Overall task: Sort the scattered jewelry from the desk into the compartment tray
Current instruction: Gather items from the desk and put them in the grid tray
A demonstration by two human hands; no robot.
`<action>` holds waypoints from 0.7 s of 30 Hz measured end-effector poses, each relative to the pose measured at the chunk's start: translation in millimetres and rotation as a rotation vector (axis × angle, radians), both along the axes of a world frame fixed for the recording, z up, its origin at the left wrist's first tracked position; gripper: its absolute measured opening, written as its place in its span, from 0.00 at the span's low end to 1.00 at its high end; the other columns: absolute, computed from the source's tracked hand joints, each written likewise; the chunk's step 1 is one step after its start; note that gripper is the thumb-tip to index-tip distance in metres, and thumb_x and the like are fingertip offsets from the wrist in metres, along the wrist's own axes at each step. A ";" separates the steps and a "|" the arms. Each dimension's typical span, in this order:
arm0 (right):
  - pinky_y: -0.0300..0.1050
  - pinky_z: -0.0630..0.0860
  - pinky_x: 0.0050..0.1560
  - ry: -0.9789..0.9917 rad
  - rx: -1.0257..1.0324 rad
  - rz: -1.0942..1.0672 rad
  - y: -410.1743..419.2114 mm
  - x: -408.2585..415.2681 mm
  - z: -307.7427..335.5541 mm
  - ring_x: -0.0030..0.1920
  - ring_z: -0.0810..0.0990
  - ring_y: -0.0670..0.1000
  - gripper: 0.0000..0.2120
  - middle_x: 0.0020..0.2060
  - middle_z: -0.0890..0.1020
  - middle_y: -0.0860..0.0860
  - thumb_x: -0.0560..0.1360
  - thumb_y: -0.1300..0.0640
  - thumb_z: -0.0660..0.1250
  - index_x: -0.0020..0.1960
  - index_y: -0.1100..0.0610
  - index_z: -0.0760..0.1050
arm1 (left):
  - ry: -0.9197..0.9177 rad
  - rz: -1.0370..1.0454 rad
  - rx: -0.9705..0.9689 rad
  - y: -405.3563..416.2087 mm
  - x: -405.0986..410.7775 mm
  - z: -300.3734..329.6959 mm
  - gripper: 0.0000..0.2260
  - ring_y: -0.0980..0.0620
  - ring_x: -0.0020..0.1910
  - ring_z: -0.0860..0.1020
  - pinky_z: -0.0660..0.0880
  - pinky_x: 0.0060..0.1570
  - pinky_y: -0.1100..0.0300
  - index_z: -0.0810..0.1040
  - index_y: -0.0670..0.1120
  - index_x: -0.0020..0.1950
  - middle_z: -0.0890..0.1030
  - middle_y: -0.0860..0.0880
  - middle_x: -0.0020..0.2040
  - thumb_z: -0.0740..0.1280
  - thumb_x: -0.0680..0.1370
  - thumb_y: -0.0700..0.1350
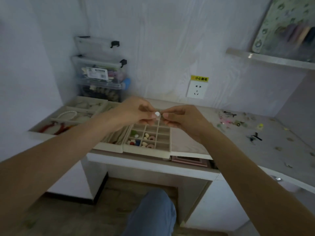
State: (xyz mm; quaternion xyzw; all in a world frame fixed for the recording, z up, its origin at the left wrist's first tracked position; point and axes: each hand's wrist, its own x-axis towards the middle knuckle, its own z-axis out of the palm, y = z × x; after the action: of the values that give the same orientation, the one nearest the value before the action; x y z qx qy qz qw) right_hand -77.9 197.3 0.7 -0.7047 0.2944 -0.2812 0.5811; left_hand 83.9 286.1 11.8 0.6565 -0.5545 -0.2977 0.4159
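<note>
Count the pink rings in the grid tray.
2. One pink ring lies in the middle column; the other sits in the cell just nearer. The hands hide the tray's far cells.

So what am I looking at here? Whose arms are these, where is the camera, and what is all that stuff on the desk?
There is no robot: a person wears one camera on the head, looking down at their own arms. The left hand and right hand meet above the desk, pinching a small white bead-like piece between them. Below sits a beige tray of square compartments, some holding coloured beads. Left of it are beige trays with longer sections, one holding a white beaded bracelet. Small scattered jewelry pieces lie on the pale desk top to the right.
</note>
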 end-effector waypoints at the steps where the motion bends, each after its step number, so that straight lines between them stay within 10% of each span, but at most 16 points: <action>1: 0.35 0.80 0.44 0.043 -0.041 -0.002 2.5 12.8 -1.4 0.38 0.82 0.47 0.09 0.38 0.83 0.55 0.72 0.66 0.69 0.52 0.65 0.80 | -0.018 0.029 -0.016 3.7 11.1 -0.2 0.06 0.56 0.40 0.83 0.79 0.44 0.66 0.82 0.42 0.49 0.84 0.47 0.41 0.71 0.73 0.39; 12: 0.44 0.80 0.48 0.373 -0.379 0.029 12.2 84.8 -10.3 0.40 0.83 0.54 0.06 0.40 0.84 0.58 0.70 0.67 0.71 0.47 0.63 0.82 | -0.205 0.097 -0.009 12.2 65.4 -29.7 0.09 0.58 0.47 0.79 0.75 0.53 0.61 0.82 0.51 0.50 0.82 0.53 0.47 0.71 0.73 0.40; 21: 0.39 0.75 0.46 0.323 -0.500 -0.054 16.8 92.3 -19.1 0.41 0.80 0.46 0.07 0.37 0.81 0.48 0.66 0.65 0.75 0.42 0.56 0.80 | -0.017 0.084 -0.028 3.6 70.2 -40.4 0.06 0.47 0.46 0.83 0.77 0.56 0.47 0.82 0.46 0.47 0.84 0.44 0.43 0.73 0.71 0.39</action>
State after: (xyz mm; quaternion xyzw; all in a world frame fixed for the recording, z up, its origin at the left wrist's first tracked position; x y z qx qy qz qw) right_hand 14.4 214.2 -18.4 -0.8535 0.3233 -0.2444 0.3274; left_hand 154.1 289.7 -28.6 0.6760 -0.5340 -0.2664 0.4324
